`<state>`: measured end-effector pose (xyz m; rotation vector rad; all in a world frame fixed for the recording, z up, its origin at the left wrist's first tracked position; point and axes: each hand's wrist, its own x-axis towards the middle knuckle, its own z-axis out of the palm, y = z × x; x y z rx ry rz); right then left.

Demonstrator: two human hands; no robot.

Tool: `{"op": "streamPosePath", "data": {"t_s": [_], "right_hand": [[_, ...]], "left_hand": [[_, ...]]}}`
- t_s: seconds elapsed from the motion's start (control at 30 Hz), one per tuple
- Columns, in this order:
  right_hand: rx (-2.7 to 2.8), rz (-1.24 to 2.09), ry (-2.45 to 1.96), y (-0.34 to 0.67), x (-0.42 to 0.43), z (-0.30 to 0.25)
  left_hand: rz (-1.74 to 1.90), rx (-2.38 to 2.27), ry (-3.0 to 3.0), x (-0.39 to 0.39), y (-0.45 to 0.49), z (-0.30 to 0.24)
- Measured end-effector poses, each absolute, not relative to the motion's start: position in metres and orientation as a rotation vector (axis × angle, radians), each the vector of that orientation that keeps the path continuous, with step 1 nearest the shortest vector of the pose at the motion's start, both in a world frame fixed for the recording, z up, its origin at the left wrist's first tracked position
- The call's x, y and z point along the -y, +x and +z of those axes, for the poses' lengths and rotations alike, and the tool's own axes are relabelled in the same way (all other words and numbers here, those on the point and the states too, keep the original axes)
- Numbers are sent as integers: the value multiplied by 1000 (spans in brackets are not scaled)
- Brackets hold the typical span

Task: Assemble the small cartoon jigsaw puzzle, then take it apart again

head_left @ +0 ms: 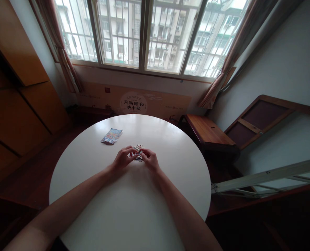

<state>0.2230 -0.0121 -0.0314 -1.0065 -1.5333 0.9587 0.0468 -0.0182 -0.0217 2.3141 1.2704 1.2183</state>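
Observation:
A small heap of jigsaw puzzle pieces (138, 148) lies near the middle of the round white table (92, 195). My left hand (123, 158) rests on the table at the heap's left side, fingers curled and pinching at pieces. My right hand (150, 159) sits at the heap's right side, fingers also curled into the pieces. The fingertips of both hands meet over the heap and hide part of it. Which single piece each hand grips is too small to make out.
A colourful printed packet (111, 136) lies on the table to the far left of the hands. A wooden side table (207, 130) stands beyond the table's right edge. A large barred window (144, 35) and printed cardboard (133, 102) are behind.

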Motion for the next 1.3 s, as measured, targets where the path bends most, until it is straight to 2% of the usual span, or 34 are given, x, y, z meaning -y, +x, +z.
{"op": "streamPosePath", "data": {"t_s": [1.3], "right_hand": [[1526,964,-1013,223,12,-31]], "left_hand": [[1230,-1252,2274,20,47,-19]]}}
